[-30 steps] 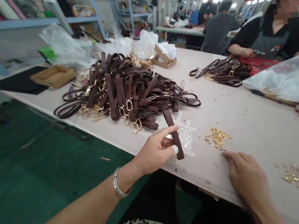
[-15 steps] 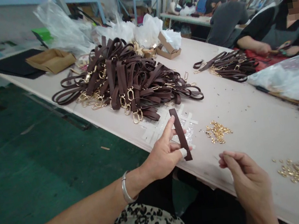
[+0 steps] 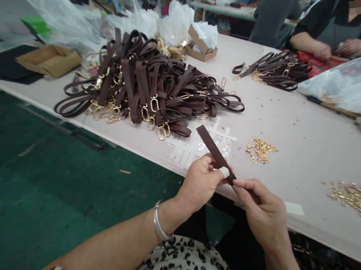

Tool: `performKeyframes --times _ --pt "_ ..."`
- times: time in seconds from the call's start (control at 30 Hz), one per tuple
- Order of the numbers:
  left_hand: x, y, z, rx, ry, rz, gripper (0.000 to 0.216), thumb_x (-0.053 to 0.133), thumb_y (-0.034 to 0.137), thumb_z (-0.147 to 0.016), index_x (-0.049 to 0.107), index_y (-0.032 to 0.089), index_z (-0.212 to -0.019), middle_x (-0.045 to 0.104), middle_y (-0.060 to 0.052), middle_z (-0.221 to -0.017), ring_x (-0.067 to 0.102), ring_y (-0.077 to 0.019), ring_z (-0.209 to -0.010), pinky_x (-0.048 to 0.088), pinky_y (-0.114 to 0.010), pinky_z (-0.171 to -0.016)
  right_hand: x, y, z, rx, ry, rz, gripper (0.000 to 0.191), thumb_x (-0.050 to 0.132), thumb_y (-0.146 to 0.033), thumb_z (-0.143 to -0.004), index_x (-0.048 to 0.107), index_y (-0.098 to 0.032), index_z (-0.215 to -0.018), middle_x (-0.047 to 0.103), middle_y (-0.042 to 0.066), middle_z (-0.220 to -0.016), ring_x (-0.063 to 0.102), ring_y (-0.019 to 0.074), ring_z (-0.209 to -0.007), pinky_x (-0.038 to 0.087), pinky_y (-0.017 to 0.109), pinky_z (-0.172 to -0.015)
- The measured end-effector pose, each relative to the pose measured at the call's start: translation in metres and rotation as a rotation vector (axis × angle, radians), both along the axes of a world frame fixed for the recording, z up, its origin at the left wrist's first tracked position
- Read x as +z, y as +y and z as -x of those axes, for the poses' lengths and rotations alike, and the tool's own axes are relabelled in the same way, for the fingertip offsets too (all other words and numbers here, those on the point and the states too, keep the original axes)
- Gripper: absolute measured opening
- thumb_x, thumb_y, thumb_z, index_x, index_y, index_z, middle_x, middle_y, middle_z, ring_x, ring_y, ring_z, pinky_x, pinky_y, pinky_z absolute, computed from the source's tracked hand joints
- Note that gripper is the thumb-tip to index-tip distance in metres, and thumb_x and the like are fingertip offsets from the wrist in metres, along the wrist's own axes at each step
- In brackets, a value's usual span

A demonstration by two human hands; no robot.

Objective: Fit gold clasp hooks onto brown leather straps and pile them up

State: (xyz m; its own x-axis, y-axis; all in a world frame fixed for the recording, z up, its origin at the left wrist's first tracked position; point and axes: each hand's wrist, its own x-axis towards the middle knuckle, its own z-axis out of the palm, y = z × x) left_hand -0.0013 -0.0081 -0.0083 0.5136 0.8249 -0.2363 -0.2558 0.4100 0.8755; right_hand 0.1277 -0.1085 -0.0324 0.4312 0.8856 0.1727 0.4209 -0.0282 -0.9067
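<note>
A person sits at a long pale surface [image 3: 291, 144] and holds a short dark brown strap [image 3: 210, 145] in front of them, just above the near edge. Half a second ago only the left hand [image 3: 201, 182] held it, while the right hand [image 3: 264, 213] hung loosely curled and apart. Now the right hand has come across and its fingers [image 3: 240, 184] pinch the strap's lower end, so both hands grip the piece together. The left fingers are clenched around the strap just above that pinch, one fingertip wrapped in white tape, and the strap's free end slants up and away to the left. Whether the right fingers also hold some small fitting cannot be told. Beyond the hands lie clear plastic strips [image 3: 199, 143], a small heap of gold fittings [image 3: 261, 149] and a large pile of brown straps [image 3: 152, 84]. A second heap of fittings [image 3: 355, 201] lies to the right. A co-worker's hands [image 3: 335, 50] work at the far end.
</note>
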Motion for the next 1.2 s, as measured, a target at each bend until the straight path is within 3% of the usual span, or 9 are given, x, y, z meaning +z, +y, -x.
performKeyframes --times 0.23,0.43,0.7,0.83,1.0,1.1,1.2 --pt "0.003 -0.007 0.004 -0.027 0.024 -0.104 0.014 0.06 0.016 -0.083 0.064 0.016 -0.096 0.068 -0.003 -0.093 0.065 -0.0159 -0.087 0.053 -0.029 -0.079 0.0 -0.001 0.004 -0.04 -0.05 0.028 0.018 0.064 -0.039 -0.09 0.072 -0.023 -0.092 0.071 0.0 -0.085 0.062 0.0135 -0.077 0.049 0.024 -0.071" --pt "0.003 -0.016 0.009 -0.031 0.134 -0.37 0.018 0.053 0.014 -0.089 0.066 0.016 -0.1 0.068 -0.004 -0.096 0.063 -0.0173 -0.092 0.05 -0.032 -0.089 -0.002 -0.003 0.006 -0.056 0.029 0.102 0.024 0.064 -0.044 -0.089 0.071 -0.021 -0.093 0.07 0.001 -0.087 0.063 0.016 -0.078 0.05 0.027 -0.072" --pt "0.007 -0.023 0.015 -0.185 0.199 -0.502 0.022 0.05 0.022 -0.096 0.069 0.018 -0.106 0.07 -0.002 -0.094 0.064 -0.0172 -0.092 0.052 -0.03 -0.087 -0.01 -0.005 0.013 -0.096 0.117 -0.021 0.02 0.064 -0.034 -0.09 0.059 -0.022 -0.105 0.063 -0.001 -0.084 0.061 0.0138 -0.074 0.051 0.026 -0.067" --pt "0.009 -0.021 0.013 -0.228 0.197 -0.513 0.023 0.051 0.023 -0.097 0.07 0.021 -0.11 0.071 0.0 -0.099 0.064 -0.0167 -0.096 0.051 -0.03 -0.092 -0.006 -0.004 0.012 -0.021 -0.015 -0.112 0.017 0.056 -0.023 -0.094 0.059 -0.024 -0.111 0.064 0.001 -0.095 0.061 0.0152 -0.087 0.051 0.029 -0.078" --pt "0.007 -0.021 0.006 -0.228 0.22 -0.554 0.029 0.052 0.029 -0.096 0.066 0.024 -0.121 0.07 -0.003 -0.119 0.065 -0.0201 -0.108 0.053 -0.033 -0.098 0.007 -0.007 0.006 0.072 -0.213 -0.191 0.039 0.044 -0.011 -0.096 0.057 -0.029 -0.128 0.06 0.006 -0.126 0.055 0.0178 -0.116 0.048 0.034 -0.096" --pt "0.008 -0.024 0.005 -0.209 0.293 -0.613 0.033 0.051 0.028 -0.095 0.062 0.023 -0.126 0.062 -0.006 -0.136 0.058 -0.023 -0.125 0.048 -0.037 -0.107 0.008 -0.012 -0.001 0.149 -0.214 -0.174 0.039 0.044 -0.009 -0.096 0.057 -0.029 -0.127 0.063 0.005 -0.124 0.056 0.0167 -0.116 0.047 0.033 -0.098" --pt "0.011 -0.023 0.007 -0.276 0.369 -0.772 0.037 0.046 0.02 -0.094 0.062 0.024 -0.127 0.058 -0.006 -0.142 0.051 -0.0227 -0.135 0.039 -0.04 -0.116 0.003 -0.016 -0.01 0.156 -0.211 -0.151 0.029 0.048 -0.01 -0.095 0.061 -0.027 -0.114 0.065 0.004 -0.119 0.057 0.0177 -0.117 0.046 0.035 -0.1"
